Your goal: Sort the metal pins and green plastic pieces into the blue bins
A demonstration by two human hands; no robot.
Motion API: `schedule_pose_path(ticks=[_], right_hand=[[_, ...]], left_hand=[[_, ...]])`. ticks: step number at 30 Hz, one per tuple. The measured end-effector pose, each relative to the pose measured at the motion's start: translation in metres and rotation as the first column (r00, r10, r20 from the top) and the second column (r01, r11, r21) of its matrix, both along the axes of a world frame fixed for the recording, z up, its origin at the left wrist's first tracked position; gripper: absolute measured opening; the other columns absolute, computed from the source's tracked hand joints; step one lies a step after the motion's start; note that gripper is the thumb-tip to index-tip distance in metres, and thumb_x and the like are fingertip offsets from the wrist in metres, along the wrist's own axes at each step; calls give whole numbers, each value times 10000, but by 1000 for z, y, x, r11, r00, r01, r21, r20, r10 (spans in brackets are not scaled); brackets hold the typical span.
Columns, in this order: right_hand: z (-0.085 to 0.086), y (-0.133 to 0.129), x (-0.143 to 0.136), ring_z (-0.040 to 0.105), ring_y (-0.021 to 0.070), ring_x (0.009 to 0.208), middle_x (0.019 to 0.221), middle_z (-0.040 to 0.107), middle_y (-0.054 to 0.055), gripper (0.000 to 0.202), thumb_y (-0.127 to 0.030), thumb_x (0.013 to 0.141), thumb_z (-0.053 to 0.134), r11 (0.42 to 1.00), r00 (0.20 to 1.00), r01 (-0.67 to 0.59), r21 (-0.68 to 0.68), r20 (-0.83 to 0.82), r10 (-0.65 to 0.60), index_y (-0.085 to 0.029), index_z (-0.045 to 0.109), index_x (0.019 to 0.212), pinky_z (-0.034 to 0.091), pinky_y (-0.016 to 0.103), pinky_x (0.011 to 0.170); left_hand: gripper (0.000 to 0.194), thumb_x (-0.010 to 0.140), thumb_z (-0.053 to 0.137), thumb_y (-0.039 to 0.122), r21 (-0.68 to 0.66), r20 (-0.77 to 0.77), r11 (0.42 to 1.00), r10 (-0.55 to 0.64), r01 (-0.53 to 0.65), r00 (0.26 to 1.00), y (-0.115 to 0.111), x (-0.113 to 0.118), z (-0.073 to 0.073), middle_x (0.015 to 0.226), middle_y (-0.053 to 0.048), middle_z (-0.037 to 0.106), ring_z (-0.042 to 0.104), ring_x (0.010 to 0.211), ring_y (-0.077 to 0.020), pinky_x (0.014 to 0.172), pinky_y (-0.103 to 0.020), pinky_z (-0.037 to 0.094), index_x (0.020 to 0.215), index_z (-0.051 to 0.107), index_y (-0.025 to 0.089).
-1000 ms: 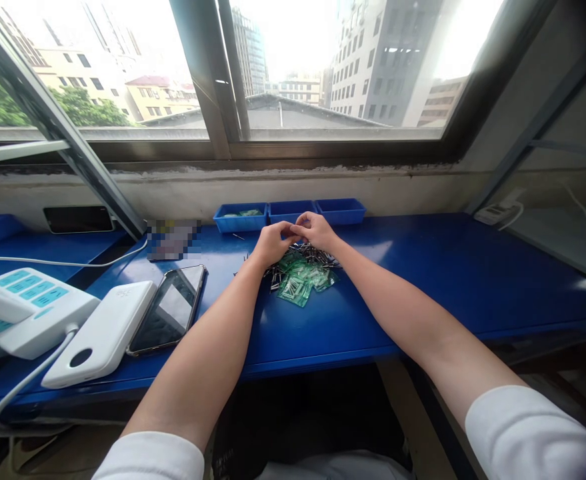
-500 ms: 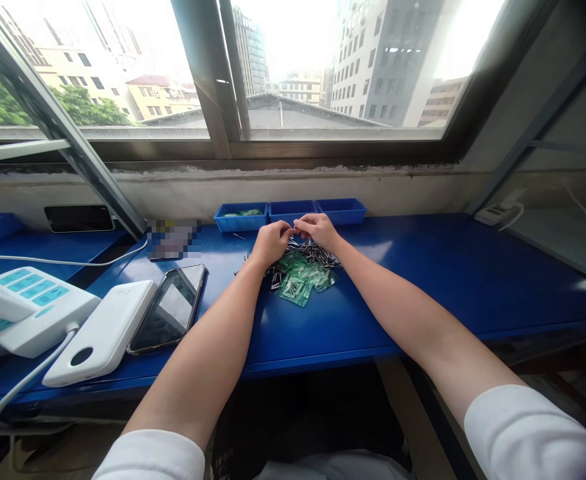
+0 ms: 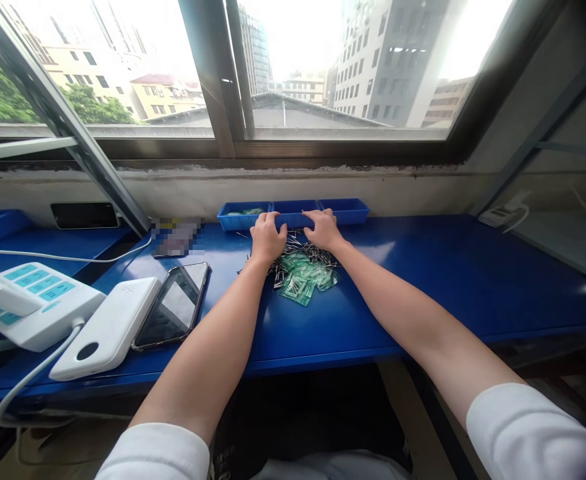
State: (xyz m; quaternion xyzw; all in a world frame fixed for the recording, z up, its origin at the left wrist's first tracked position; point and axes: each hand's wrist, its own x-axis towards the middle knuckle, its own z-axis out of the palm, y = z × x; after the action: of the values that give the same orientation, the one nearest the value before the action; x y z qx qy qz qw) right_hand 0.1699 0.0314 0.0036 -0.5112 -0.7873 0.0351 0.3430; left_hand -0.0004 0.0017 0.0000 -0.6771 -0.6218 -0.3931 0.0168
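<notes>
My left hand (image 3: 268,237) reaches over the back left of a heap of small loose metal screw-like pieces (image 3: 320,255), thumb and fingers apart, with nothing visible in it. To its right, my right hand (image 3: 323,231) is over the back right of the heap, its index finger stretched towards the blue middle bin (image 3: 295,207) and its thumb apart. Both hands are just in front of the row of bins. Small green plastic bags (image 3: 297,287) with metal pieces inside lie on the near side of the heap, between my forearms.
The left bin (image 3: 243,220) holds green bags; the right bin (image 3: 347,212) adjoins the middle one. On the blue table (image 3: 323,337), a phone (image 3: 175,307) and white power bank (image 3: 107,327) lie left of my arm. A power strip (image 3: 40,300) with cables stands farther left.
My hands, pinched together above the heap half a second ago, have separated and spread their fingers. The view has shifted slightly; the heap and bags look the same.
</notes>
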Motion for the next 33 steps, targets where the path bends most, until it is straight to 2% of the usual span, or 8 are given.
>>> schedule_pose_path(ticks=[3, 7, 16, 19, 21, 23, 27, 33], right_hand=[[-3, 2, -2, 414, 353, 1133, 1407, 497, 96, 567, -186, 805, 463, 998, 990, 61, -26, 132, -57, -155, 507, 1370, 379, 535, 950], [-5, 7, -5, 391, 376, 1138, 1458, 427, 100, 607, -178, 813, 426, 995, 975, 89, -42, 206, -79, -168, 441, 1420, 376, 551, 940], [-13, 12, 1, 354, 366, 1215, 1588, 196, 56, 598, -244, 859, 416, 993, 976, 61, -99, 213, -39, -224, 368, 1455, 340, 581, 981], [-11, 8, 1, 363, 331, 1216, 1511, 359, 94, 499, -231, 868, 421, 1000, 986, 4, -24, 168, 0, -182, 501, 1359, 352, 520, 996], [-9, 3, 0, 415, 302, 1170, 1334, 544, 116, 390, -256, 874, 453, 999, 985, -50, -5, 166, 50, -168, 620, 1216, 365, 463, 991], [-8, 0, -3, 470, 287, 1103, 1152, 633, 119, 321, -326, 868, 516, 993, 972, -109, -46, 205, 116, -170, 686, 1091, 385, 423, 964], [-11, -2, -8, 545, 274, 1023, 1041, 648, 130, 341, -433, 838, 591, 977, 943, -154, -148, 274, 190, -168, 723, 1006, 424, 358, 885], [-10, 0, -10, 625, 186, 835, 927, 685, 89, 202, -306, 815, 636, 956, 940, -222, -191, 218, 262, -148, 732, 897, 440, 254, 757]], left_hand=[[339, 876, 474, 298, -67, -28, 998, 6, -8, 1000, 1, 0, -2, 1256, -120, 562, 511, 1197, -288, 982, -424, 398, 1192, 558, 212], [307, 864, 483, 287, -131, -43, 991, -17, 11, 999, 2, 1, -5, 1264, -123, 554, 491, 1219, -301, 991, -464, 388, 1149, 582, 233], [323, 859, 460, 284, -226, -90, 972, -85, 63, 992, 5, 0, -9, 1245, -126, 582, 493, 1216, -320, 998, -513, 371, 1145, 602, 234], [348, 851, 467, 280, -245, -94, 965, -114, 87, 989, 6, 0, -8, 1257, -116, 594, 506, 1211, -311, 1000, -480, 383, 1170, 600, 239], [367, 850, 447, 242, -254, -96, 962, -128, 100, 987, 6, -1, -8, 1264, -112, 602, 517, 1205, -303, 997, -460, 391, 1185, 598, 232], [407, 844, 419, 188, -268, -89, 958, -134, 106, 987, 6, -1, -8, 1251, -107, 618, 538, 1185, -290, 992, -438, 400, 1217, 581, 219], [502, 827, 417, 134, -304, -65, 945, -144, 118, 987, 6, -3, -7, 1186, -89, 663, 582, 1133, -265, 971, -383, 423, 1318, 500, 195], [499, 829, 411, 117, -284, -57, 945, -182, 159, 982, 5, -4, -7, 1121, -82, 694, 609, 1089, -249, 950, -351, 442, 1317, 505, 165]])
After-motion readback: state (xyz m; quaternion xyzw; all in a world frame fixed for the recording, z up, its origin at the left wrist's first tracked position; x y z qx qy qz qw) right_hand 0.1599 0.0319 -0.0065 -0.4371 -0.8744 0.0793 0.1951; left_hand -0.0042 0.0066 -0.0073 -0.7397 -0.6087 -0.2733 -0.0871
